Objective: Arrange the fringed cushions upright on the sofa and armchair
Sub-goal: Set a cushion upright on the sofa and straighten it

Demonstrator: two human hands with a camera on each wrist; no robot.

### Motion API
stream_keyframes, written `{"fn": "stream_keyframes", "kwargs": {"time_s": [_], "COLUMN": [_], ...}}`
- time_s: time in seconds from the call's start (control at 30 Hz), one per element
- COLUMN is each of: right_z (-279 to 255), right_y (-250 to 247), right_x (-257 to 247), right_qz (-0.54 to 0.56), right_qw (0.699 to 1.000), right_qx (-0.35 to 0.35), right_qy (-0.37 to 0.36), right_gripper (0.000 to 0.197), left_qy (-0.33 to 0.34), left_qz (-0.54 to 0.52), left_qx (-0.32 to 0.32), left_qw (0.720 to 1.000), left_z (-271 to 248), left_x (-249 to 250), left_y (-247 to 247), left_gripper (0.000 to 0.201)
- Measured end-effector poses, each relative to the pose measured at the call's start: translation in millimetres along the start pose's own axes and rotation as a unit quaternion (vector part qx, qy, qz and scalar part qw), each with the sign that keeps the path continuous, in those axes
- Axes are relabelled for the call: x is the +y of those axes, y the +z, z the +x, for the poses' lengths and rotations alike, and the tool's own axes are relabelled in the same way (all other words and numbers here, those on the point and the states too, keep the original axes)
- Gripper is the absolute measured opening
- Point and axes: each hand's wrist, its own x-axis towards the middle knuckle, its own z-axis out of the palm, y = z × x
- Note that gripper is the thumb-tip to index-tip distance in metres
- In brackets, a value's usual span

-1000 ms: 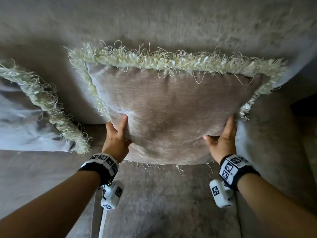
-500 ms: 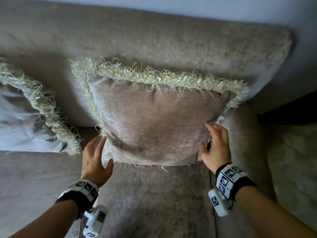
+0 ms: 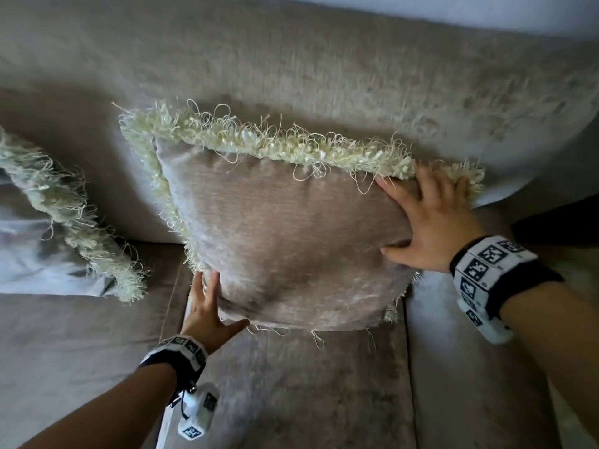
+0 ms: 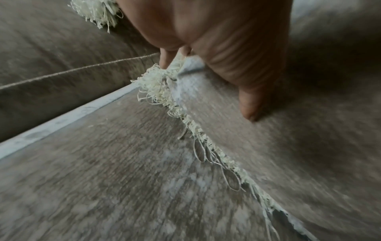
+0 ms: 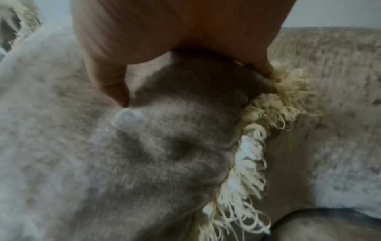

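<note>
A taupe cushion (image 3: 285, 241) with a cream fringe (image 3: 265, 140) stands on the sofa seat (image 3: 291, 390), leaning on the backrest (image 3: 291, 59). My left hand (image 3: 210, 306) lies against its lower left corner, fingers straight along the side and thumb under the bottom edge. In the left wrist view the thumb (image 4: 253, 104) rests on the cushion (image 4: 288, 146). My right hand (image 3: 418, 218) presses flat with spread fingers on the upper right corner. In the right wrist view its thumb (image 5: 115, 91) dents the cushion (image 5: 123, 163).
A second fringed cushion (image 3: 64, 202) leans on the backrest at the left, partly out of view. The sofa armrest (image 3: 470, 367) runs along the right of the seat. Beyond it lies a dark gap (image 3: 557, 222).
Both hands let go of the cushion's bottom corners after setting it down. The right hand moved up to the top right corner, and the left hand returned to the lower left corner.
</note>
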Motion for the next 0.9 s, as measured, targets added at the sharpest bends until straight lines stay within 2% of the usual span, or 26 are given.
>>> {"fn": "stream_keyframes", "kwargs": {"time_s": [0.1, 0.2, 0.3, 0.4, 0.5, 0.6, 0.7, 0.73, 0.83, 0.9], "right_z": [2.0, 6.0, 6.3, 3.5, 2.5, 2.6, -3.8, -7.3, -18.0, -23.9], "right_y": [22.0, 41.0, 52.8, 58.7, 60.6, 60.4, 62.0, 62.5, 58.8, 52.3], "right_x": [4.4, 4.6, -0.6, -1.7, 0.7, 2.0, 0.6, -0.1, -2.8, -2.7], "right_qz": [-0.005, 0.001, 0.017, 0.032, 0.04, 0.041, 0.035, 0.032, 0.018, 0.009], "right_qw": [0.999, 0.994, 0.988, 0.987, 0.987, 0.984, 0.981, 0.979, 0.976, 0.976], "right_qx": [0.036, 0.104, 0.155, 0.155, 0.157, 0.171, 0.191, 0.2, 0.215, 0.217], "right_qy": [-0.011, -0.024, -0.02, -0.011, -0.01, -0.02, -0.026, -0.028, -0.026, -0.021], "right_gripper": [0.118, 0.11, 0.099, 0.097, 0.098, 0.095, 0.092, 0.092, 0.093, 0.094], "left_qy": [-0.011, 0.016, -0.026, -0.04, -0.016, -0.05, -0.022, -0.018, 0.037, 0.036], "left_qz": [-0.002, -0.011, 0.008, -0.004, -0.005, 0.017, -0.025, -0.034, -0.003, -0.011], "left_qx": [-0.003, -0.005, -0.023, -0.053, -0.031, -0.028, 0.002, -0.003, -0.028, -0.022], "left_qw": [1.0, 1.0, 0.999, 0.998, 0.999, 0.998, 0.999, 0.999, 0.999, 0.999], "left_z": [14.2, 27.5, 36.4, 40.0, 41.7, 46.4, 42.3, 39.0, 26.7, 16.0], "left_x": [-8.9, -15.1, -22.3, -23.2, -20.1, -9.0, -7.2, -5.7, -3.7, 4.6], "left_y": [0.9, 5.3, 20.4, 30.7, 34.5, 24.2, 17.3, 14.5, 5.3, -8.3], "left_gripper": [0.127, 0.109, 0.111, 0.097, 0.077, 0.066, 0.081, 0.088, 0.09, 0.099]}}
